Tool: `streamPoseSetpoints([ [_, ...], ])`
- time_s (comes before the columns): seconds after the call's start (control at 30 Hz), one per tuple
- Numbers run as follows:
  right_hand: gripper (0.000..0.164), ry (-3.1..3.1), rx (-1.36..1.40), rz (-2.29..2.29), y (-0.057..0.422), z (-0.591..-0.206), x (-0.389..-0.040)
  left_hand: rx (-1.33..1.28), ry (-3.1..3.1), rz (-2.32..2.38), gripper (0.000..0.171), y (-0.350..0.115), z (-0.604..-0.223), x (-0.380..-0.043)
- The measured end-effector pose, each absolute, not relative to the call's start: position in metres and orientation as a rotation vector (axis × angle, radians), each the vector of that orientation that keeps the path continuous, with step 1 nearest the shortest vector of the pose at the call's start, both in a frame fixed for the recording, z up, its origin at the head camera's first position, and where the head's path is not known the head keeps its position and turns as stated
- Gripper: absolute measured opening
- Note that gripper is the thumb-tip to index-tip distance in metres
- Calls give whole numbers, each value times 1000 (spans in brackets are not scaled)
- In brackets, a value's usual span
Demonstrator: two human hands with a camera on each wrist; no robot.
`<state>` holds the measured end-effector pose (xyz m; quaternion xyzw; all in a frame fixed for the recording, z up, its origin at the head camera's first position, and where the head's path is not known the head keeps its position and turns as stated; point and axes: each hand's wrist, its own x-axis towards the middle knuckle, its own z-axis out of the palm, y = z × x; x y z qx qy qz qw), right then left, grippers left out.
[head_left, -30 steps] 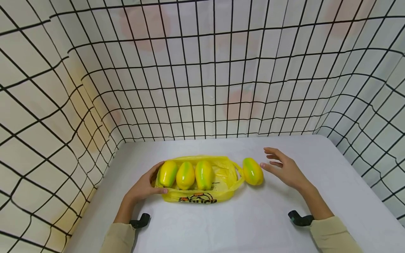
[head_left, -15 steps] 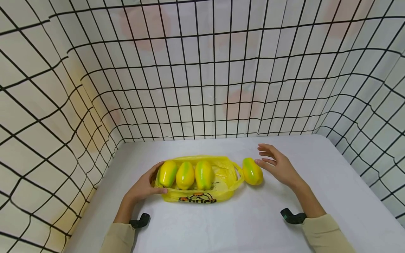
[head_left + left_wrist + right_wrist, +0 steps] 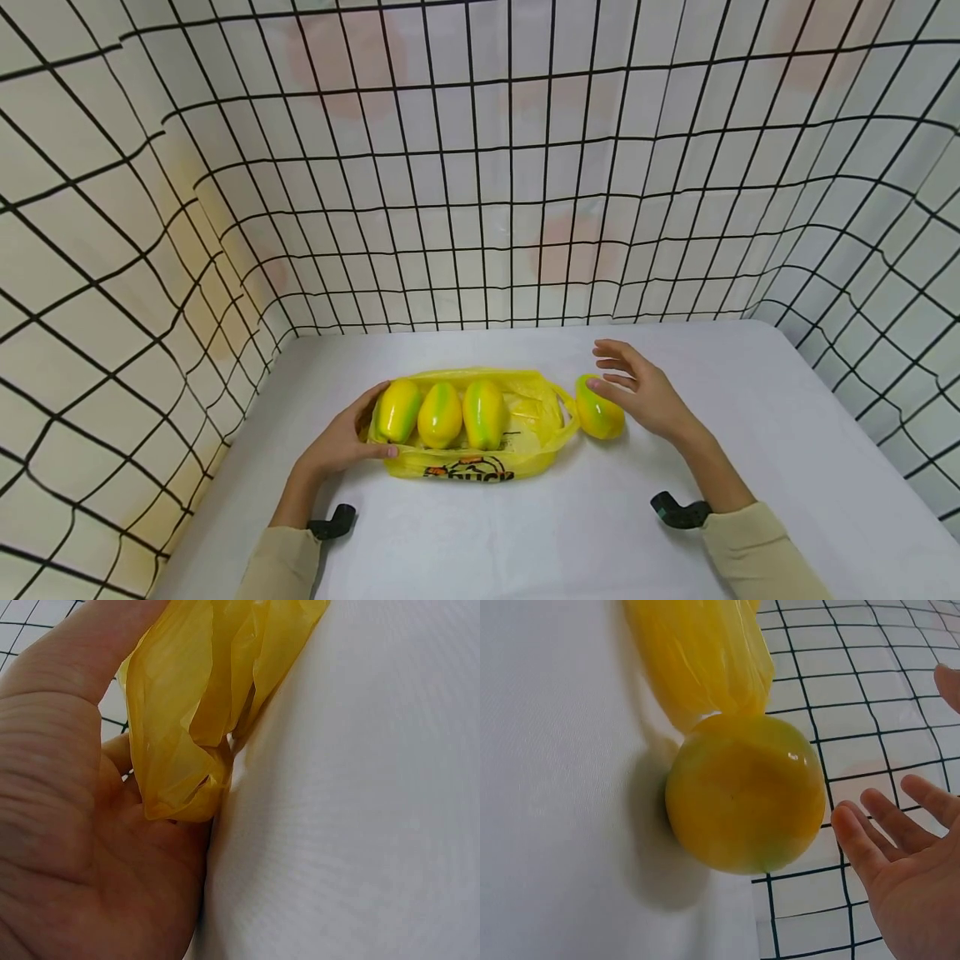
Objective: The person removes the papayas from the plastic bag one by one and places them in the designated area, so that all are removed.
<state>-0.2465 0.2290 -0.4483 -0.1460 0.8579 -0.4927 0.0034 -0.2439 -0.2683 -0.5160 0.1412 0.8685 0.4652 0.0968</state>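
Observation:
A yellow plastic bag [image 3: 536,408] lies on its side with its opening spread, dark print along its front. Several glossy yellow-green mangoes [image 3: 439,417] sit in a row inside it. My left hand [image 3: 341,433] grips the bag's left end, thumb in front and fingers behind; the left wrist view shows the bag's folded corner [image 3: 176,750] against the palm. Just past the bag's right handle, another mango [image 3: 600,412] rests on the table. Over that mango's upper right side hovers my right hand [image 3: 641,392], fingers spread and relaxed, thumb overlapping the fruit in the head view.
A white-covered table [image 3: 510,542] carries everything. Black wire grid panels [image 3: 480,208] rise along the back and both sides, with pale cloth behind them. A dark wrist camera [image 3: 681,510] juts from the right sleeve, and a second wrist camera [image 3: 333,522] from the left.
My right hand has moved left, from beside the loose mango to over its upper right side. The left hand, the bag and the fruit stay where they were.

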Motion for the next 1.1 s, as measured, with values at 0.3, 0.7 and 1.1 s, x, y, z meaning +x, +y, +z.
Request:
streamPoseSetpoints([
  [0.3,68,2642,-517,-1592,217,-448,-247,419,2583,1373,114,-268,-515,-244],
  [0.7,66,2627,-551,-1589,196,-449,-248,418,2571,1387,115,-268,-516,-243],
  [1.1,66,2548,-578,-1598,178,-454,-247,414,2588,1371,114,-268,-516,-242],
])
